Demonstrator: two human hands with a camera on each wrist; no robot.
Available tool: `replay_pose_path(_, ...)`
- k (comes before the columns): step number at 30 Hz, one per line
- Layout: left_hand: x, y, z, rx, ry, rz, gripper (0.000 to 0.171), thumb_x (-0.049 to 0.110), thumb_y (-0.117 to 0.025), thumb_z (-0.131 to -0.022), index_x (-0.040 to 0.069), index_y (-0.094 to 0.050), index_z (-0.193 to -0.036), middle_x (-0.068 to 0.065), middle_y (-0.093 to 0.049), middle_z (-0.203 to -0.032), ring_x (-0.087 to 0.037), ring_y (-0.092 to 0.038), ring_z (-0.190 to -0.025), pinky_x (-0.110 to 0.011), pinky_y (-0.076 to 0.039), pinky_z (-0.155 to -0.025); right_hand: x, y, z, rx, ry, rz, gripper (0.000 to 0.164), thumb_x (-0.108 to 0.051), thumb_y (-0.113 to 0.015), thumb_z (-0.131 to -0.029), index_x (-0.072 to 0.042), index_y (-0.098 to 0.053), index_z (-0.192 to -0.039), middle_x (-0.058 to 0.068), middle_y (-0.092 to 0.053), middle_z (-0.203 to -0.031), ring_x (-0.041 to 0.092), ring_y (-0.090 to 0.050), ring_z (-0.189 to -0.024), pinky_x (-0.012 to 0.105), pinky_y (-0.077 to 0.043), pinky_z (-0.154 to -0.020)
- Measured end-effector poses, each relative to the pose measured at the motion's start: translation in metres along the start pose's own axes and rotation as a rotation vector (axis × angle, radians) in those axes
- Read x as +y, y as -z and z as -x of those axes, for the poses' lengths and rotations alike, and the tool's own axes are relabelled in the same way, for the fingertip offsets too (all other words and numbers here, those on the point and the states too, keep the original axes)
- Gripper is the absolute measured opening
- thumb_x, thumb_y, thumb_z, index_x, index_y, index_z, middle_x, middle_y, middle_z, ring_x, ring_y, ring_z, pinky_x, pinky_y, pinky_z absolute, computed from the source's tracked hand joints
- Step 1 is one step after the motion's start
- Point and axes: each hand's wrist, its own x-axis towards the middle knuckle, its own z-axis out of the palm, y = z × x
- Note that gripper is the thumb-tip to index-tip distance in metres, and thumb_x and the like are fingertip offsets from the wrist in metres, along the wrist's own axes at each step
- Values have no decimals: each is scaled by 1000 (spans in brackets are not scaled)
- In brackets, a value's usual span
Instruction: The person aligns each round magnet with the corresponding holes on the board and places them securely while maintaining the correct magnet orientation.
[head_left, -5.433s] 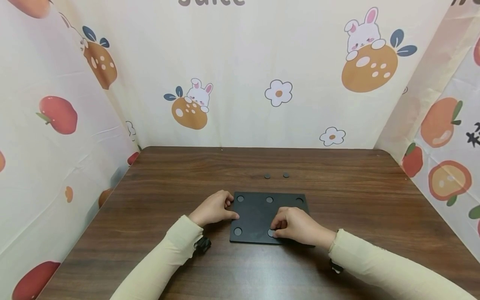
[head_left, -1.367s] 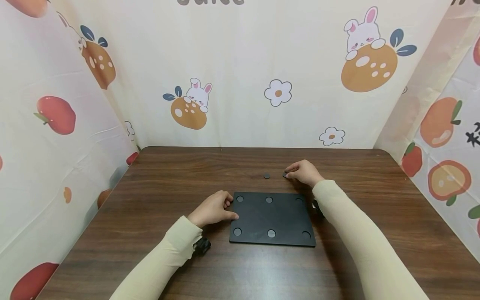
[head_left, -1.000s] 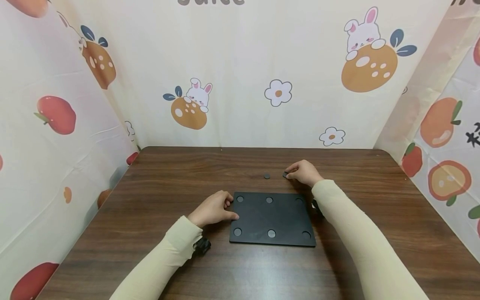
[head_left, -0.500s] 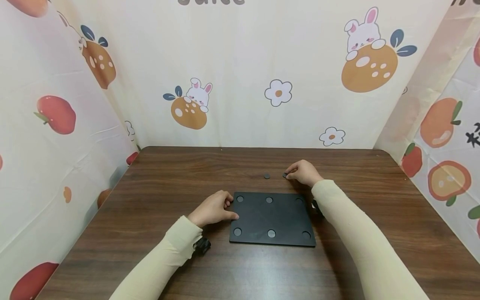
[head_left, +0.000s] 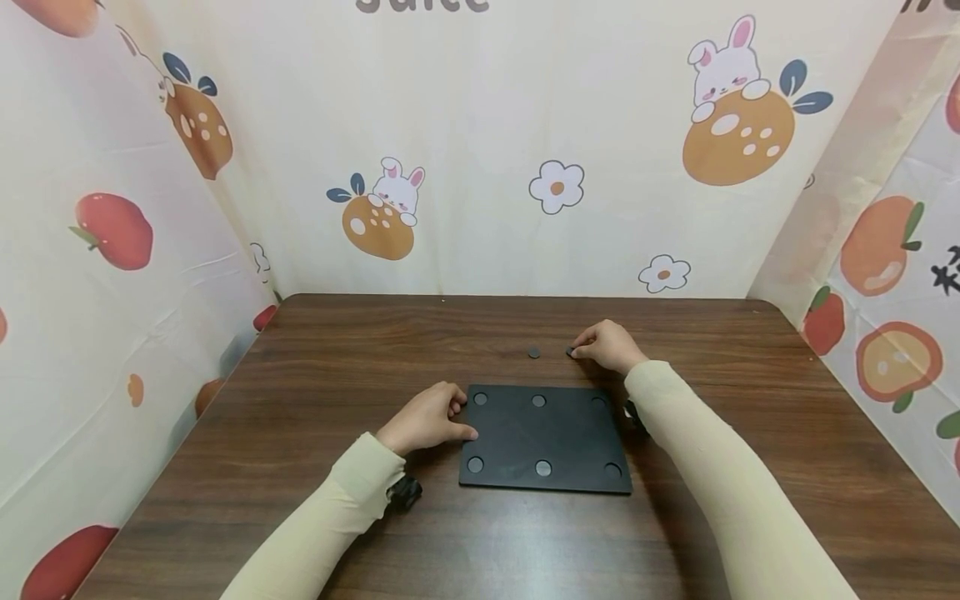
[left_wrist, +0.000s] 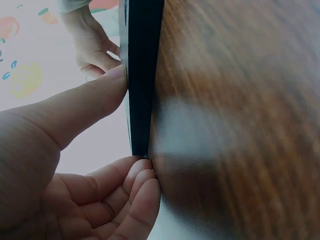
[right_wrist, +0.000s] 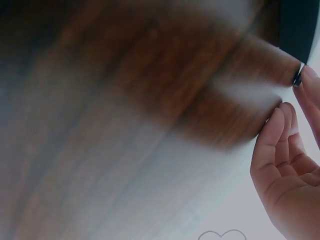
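A thin black rectangular board [head_left: 577,437] with round recesses along its front and back rows lies flat on the table. Lighter grey discs, such as the front middle disc [head_left: 543,468], fill the left and middle recesses, while the two on the right look dark and hollow. At the board's left edge, my left hand [head_left: 427,418] holds it, thumb on the rim and fingers curled against the side. Beyond the board, my right hand [head_left: 609,346] pinches a small dark disc [head_left: 570,352] close over the table. The right wrist view shows that disc [right_wrist: 297,80] edge-on at the fingertips.
Another small dark disc [head_left: 534,353] lies on the brown wooden table [head_left: 360,342], left of my right hand. A cream curtain [head_left: 480,225] printed with fruit and rabbits encloses the back and sides of the table.
Several seconds ago my right hand was at the board's front middle recess with a disc; it has moved back and right to a disc behind the board. My left hand has stayed put.
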Motion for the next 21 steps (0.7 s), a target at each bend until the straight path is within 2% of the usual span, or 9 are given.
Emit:
replay_pose_path(10,2,0,1,-8,11,14,56,28,-85,-76,1,-62,-120,-4,-59,-101,-16,-54,-89,-36,-49,-84,0,3,8,11,9,-26,22,-18,-69,-92,-6,-75,-108,18,-68,-120,37,-60,-113,51,-48,-95)
replay_pose_path(21,1,0,1,-9,0,7,56,28,-85,-76,1,-62,-119,-5,-59,-101,-16,-54,-90,-36,-49,-83,-2,9,23,49,71,-34,20,-19,-68,-92,-8,-76,-106,15,-70,-112,30,-63,-101,46,-51,-86)
